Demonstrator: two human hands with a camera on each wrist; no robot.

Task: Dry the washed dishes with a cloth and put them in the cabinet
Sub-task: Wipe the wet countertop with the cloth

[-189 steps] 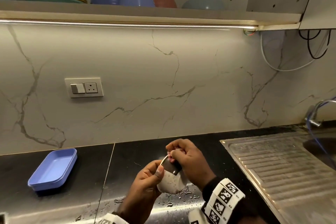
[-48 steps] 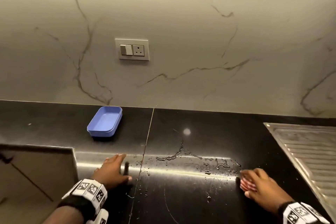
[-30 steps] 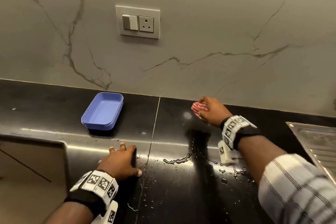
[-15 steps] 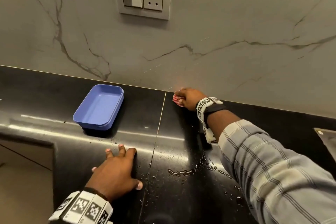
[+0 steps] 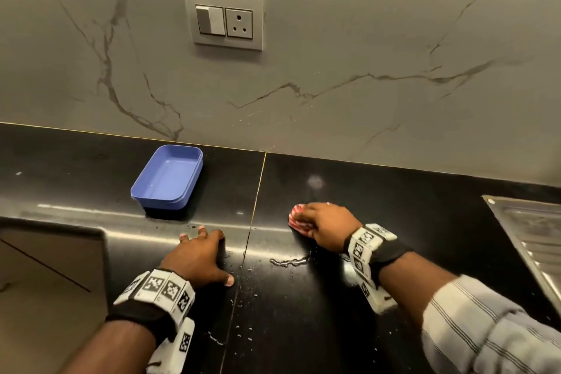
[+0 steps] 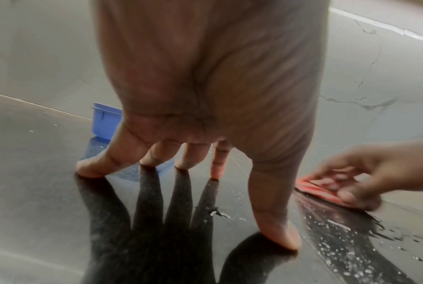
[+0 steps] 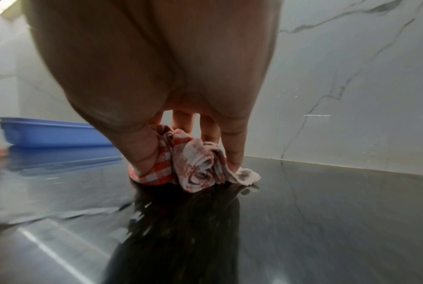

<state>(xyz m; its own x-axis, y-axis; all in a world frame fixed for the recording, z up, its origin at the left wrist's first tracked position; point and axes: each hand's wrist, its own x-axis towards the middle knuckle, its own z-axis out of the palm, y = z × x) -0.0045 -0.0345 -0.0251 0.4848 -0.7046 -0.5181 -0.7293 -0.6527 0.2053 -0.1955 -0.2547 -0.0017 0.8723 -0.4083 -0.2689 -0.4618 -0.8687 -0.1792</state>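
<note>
My right hand grips a bunched red-and-white checked cloth and presses it on the wet black counter; the right wrist view shows the cloth pinched between thumb and fingers. My left hand rests flat on the counter near its front edge, fingers spread, fingertips touching the surface, holding nothing. A blue rectangular plastic dish sits open side up just beyond the left hand, near the wall. The same blue dish lies left of the cloth.
Water drops and a small puddle lie between my hands. A steel sink drainboard is at the right. The marble wall carries a switch and socket plate. The counter's front edge drops off at the left.
My right hand has drawn the cloth back from the wall toward me and to the right across the counter. The left hand has stayed planted.
</note>
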